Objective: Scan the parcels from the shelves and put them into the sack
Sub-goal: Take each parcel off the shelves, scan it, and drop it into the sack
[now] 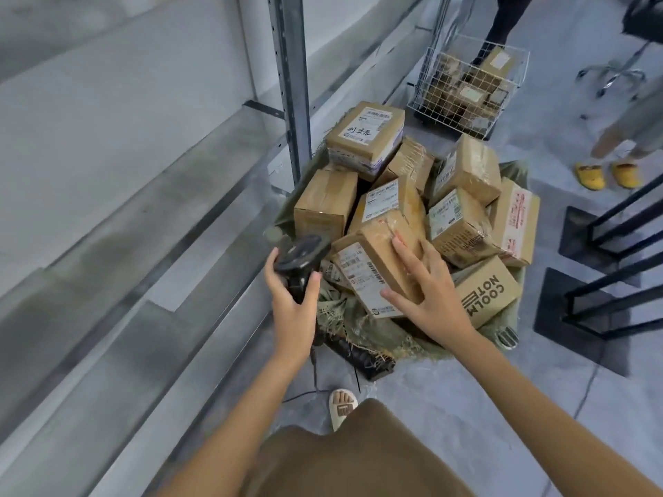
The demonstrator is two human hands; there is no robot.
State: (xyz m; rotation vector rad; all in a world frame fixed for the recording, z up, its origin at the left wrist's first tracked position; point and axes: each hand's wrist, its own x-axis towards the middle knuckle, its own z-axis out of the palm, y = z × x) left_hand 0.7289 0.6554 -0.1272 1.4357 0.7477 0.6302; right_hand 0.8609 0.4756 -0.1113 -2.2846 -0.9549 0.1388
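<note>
A black handheld barcode scanner (299,258) is gripped in the left hand (292,303). A brown taped cardboard parcel (376,270) is clasped by the right hand (427,295) atop the heaped green woven sack (362,328). Depositing step judged; release is called for next.

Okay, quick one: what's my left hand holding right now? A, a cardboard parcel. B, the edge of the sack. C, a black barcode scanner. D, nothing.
C: the left hand grips the black barcode scanner by its handle, while the right hand holds the parcel over the sack.
</note>
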